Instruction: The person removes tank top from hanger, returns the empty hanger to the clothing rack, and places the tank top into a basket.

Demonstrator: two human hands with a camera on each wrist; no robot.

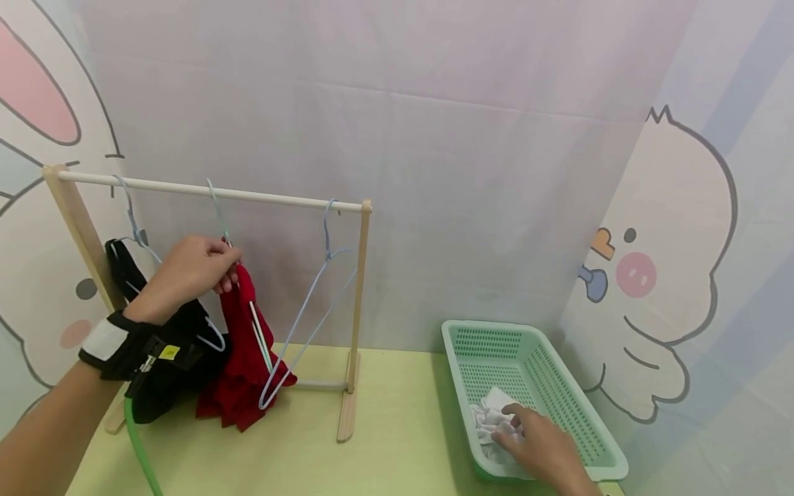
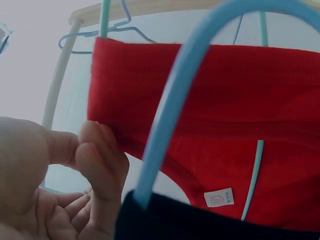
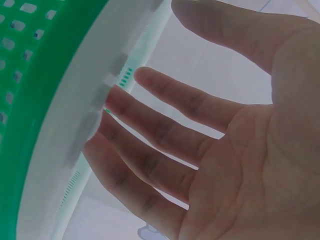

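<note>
we seem mid-hanging, left hand (image 1: 197,267) pinching the red briefs (image 1: 248,358); our spread right hand (image 1: 546,444) should next grip white cloth (image 1: 486,421) in the right-side basket (image 1: 457,386).

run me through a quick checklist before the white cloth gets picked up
1. Red garment on a hanger: ok, it hangs from the middle hanger.
2. Left hand free of the red garment: cannot tell, its fingers are at the garment's edge.
3. Bare hanger on the rail: ok, the right-hand hanger carries nothing.
4. White cloth inside the green basket: ok, crumpled at the near end.
5. Right hand gripping the white cloth: not ok, its fingers are open over it.
</note>
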